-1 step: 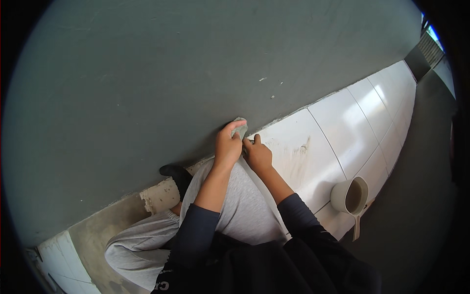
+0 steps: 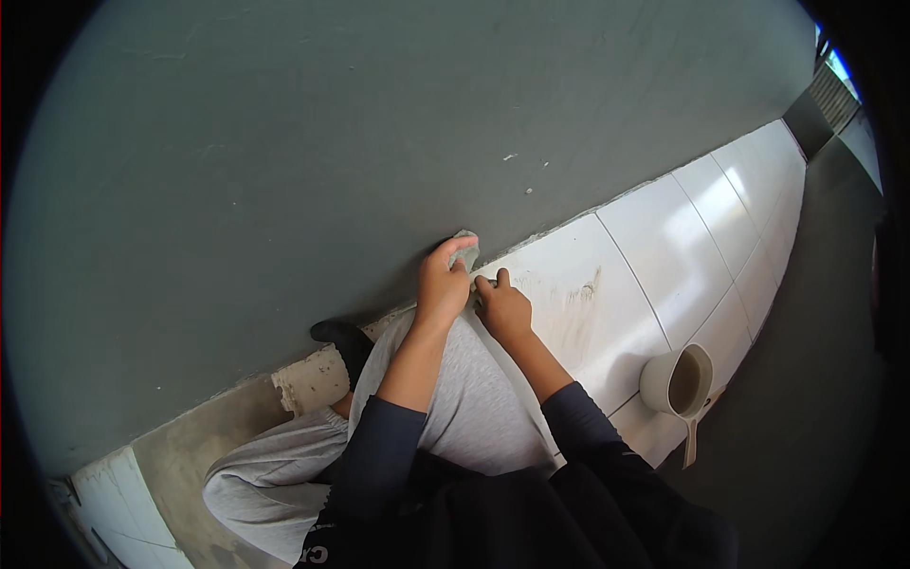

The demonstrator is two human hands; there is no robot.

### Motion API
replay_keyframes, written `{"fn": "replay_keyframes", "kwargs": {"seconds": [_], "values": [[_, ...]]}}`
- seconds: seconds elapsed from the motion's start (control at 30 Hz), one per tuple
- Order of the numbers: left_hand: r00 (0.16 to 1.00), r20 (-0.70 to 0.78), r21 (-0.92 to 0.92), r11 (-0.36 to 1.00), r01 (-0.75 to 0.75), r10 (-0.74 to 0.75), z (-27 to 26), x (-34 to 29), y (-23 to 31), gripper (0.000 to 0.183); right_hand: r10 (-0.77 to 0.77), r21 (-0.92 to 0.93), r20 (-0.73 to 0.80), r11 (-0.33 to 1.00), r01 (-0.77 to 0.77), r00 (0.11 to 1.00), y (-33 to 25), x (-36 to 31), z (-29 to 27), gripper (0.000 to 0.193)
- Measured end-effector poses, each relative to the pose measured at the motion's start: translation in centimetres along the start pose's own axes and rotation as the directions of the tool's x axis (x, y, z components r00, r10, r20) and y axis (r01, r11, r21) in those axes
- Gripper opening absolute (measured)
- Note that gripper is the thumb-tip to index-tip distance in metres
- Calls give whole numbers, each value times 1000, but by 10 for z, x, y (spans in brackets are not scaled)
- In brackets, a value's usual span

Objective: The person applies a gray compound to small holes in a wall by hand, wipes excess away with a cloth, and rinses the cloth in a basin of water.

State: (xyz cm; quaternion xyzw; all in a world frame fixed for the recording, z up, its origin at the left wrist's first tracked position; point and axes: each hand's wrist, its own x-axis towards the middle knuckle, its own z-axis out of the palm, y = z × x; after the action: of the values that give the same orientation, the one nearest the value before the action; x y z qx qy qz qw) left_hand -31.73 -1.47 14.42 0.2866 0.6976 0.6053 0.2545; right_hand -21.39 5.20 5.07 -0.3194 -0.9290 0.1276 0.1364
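My left hand (image 2: 443, 289) is closed around a pale grey-green piece (image 2: 466, 252), its thumb and forefinger along it. Whether the piece is cloth or a soft lump, I cannot tell. It is close to the foot of the dark grey wall (image 2: 284, 161). Just to the right, my right hand (image 2: 505, 310) has its fingers curled at the edge of the white tiles (image 2: 626, 228). Its fingertips are partly hidden, and anything in them cannot be made out. The two hands are close together beyond my knee in grey trousers (image 2: 474, 389).
A white dipper (image 2: 656, 381) with a handle and murky liquid in it stands on the tiles at the right. Brownish smears mark the tile beside my right hand. A broken-edged piece (image 2: 311, 381) and bare cement floor (image 2: 204, 431) lie to the left. Dark floor borders the tiles.
My right hand has shifted slightly toward me and a little away from my left hand. My left hand keeps its grip on the grey-green piece, nearly in place.
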Motion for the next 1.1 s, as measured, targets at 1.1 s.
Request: {"fn": "replay_keyframes", "kwargs": {"seconds": [1.1], "values": [[999, -32, -37, 999, 20, -21, 5, -7, -5, 32, 56, -51, 10, 997, -55, 998, 1, -18, -8, 38]]}}
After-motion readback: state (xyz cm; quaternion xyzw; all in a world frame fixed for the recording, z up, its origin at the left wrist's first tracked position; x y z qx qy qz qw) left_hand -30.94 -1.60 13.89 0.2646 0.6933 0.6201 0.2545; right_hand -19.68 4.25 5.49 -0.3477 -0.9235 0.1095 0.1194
